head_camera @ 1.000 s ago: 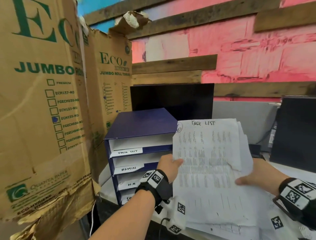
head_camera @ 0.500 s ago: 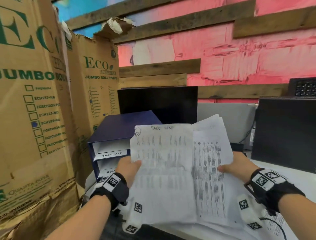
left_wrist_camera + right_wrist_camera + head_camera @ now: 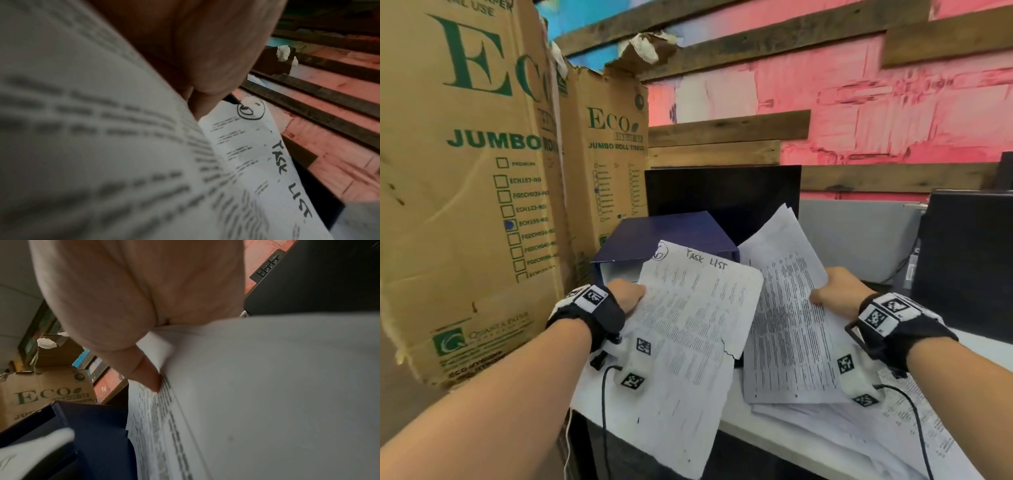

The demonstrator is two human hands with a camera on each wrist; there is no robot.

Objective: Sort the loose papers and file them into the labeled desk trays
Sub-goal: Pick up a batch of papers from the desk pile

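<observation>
While gripped, task-list sheet [image 3: 688, 329] hangs right of left hand [image 3: 625, 298].

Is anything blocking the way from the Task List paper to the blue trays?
Nothing visible does. The left hand holds the Task List paper right in front of the blue trays; the paper itself hides the tray openings.

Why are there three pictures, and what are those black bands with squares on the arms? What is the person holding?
No robot here, just a person sorting papers. One camera sits on their head; the black bands hold a small camera on each wrist, so two pictures look very close and blurry. The left hand holds a sheet marked TASK LIST. The right hand holds more printed sheets. Behind stands a blue tray stack, beside big cardboard boxes. More loose papers lie on the white desk.
</observation>
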